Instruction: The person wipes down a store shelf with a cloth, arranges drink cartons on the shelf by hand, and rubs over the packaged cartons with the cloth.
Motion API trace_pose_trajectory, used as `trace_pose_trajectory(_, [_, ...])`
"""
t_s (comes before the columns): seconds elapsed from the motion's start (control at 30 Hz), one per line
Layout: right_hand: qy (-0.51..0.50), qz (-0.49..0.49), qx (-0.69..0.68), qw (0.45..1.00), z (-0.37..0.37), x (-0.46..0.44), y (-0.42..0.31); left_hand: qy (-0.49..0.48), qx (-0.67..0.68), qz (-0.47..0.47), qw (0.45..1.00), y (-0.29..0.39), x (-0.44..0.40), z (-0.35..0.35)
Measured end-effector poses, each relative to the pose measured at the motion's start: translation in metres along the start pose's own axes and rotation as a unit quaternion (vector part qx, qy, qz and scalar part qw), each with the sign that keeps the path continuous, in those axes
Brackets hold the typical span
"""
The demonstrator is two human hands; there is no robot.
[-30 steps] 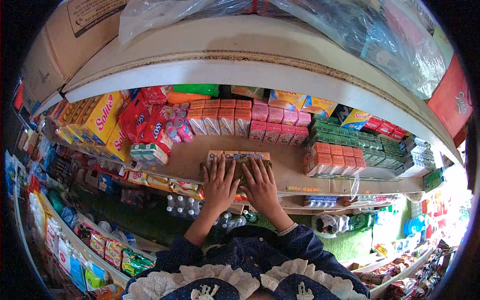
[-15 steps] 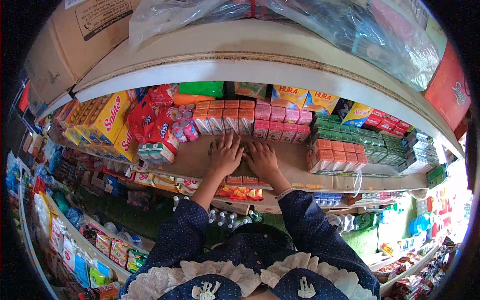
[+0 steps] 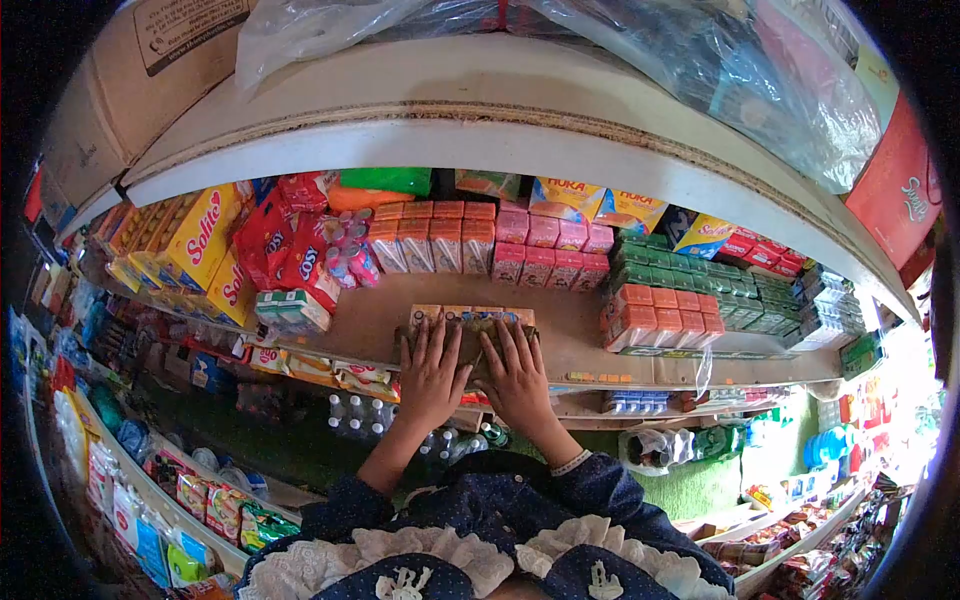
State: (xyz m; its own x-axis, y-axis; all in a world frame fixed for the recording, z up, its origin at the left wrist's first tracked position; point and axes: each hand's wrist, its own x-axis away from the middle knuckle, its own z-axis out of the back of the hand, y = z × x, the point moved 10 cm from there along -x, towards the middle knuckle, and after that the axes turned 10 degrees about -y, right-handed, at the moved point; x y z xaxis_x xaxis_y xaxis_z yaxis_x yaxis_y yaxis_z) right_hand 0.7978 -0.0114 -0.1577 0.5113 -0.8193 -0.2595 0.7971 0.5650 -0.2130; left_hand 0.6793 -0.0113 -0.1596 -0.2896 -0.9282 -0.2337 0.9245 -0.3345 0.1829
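Observation:
My left hand (image 3: 432,375) and my right hand (image 3: 515,372) lie side by side near the front edge of the shelf (image 3: 365,320). Both are palm down with fingers stretched out, resting on a flat, dark greenish-brown item (image 3: 468,347) whose kind I cannot make out. Beyond my fingertips shows a narrow row of orange, white and blue printed packs (image 3: 475,314); how it joins the dark item is hidden. Orange drink cartons (image 3: 432,240) and pink cartons (image 3: 550,250) stand in rows behind my hands.
Yellow Solite boxes (image 3: 200,240) and red Cosy bags (image 3: 285,250) fill the left side. To the right are orange-red cartons (image 3: 660,320) and green cartons (image 3: 690,275). An upper shelf (image 3: 480,140) overhangs. Bottles (image 3: 360,415) stand below.
Both hands have come back toward the front edge from deeper on the shelf. The printed pack row is now visible beyond my fingertips. The view has shifted slightly.

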Motion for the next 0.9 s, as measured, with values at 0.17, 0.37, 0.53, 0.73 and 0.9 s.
trace_pose_trajectory(0.17, [0.011,-0.005,-0.010,1.000,-0.001,-0.016,0.004,0.005,-0.020,-0.001,1.000,-0.008,-0.020,-0.007])
trace_pose_trajectory(0.37, [0.067,0.010,0.031,0.997,-0.006,-0.060,0.026,-0.011,-0.006,-0.004,1.000,-0.031,-0.067,-0.021])
trace_pose_trajectory(0.53, [-0.049,-0.052,-0.008,0.997,-0.028,-0.088,0.054,-0.029,0.022,0.035,0.999,-0.056,-0.093,-0.044])
trace_pose_trajectory(0.73, [0.052,0.020,0.020,0.998,-0.003,-0.057,0.033,0.015,-0.001,0.033,0.999,-0.032,-0.057,-0.022])
trace_pose_trajectory(0.9, [0.039,0.025,0.014,0.999,0.005,-0.010,0.009,0.016,0.024,0.002,1.000,-0.003,-0.001,0.003])
